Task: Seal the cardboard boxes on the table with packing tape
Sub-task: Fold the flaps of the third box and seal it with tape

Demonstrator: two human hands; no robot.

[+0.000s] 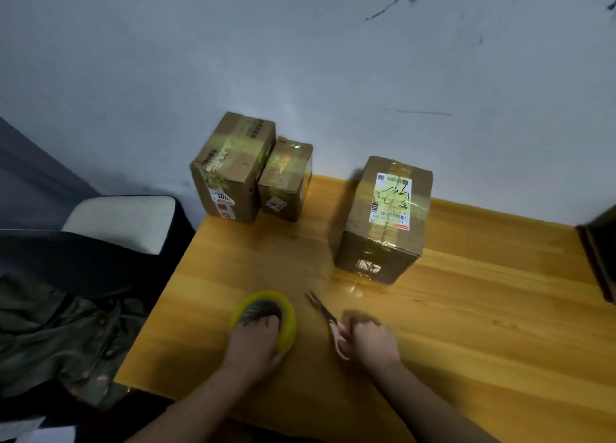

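Three cardboard boxes stand on the wooden table [466, 309]. A tall box [233, 172] and a smaller box [286, 182] sit side by side at the far left corner against the wall. A third box [386, 222] with a white shipping label stands near the middle, tape strips across its top. Near the front edge, my left hand [255, 342] grips a yellow roll of packing tape [266, 316] lying flat, fingers in its core. To its right, my right hand [373, 341] holds the pink handles of scissors [328, 319], their blades pointing away to the left.
A dark object [600, 256] juts in at the table's right edge. Left of the table are a chair with a white cushion [123, 222] and a green camouflage garment [60, 336]. A grey wall runs behind the boxes.
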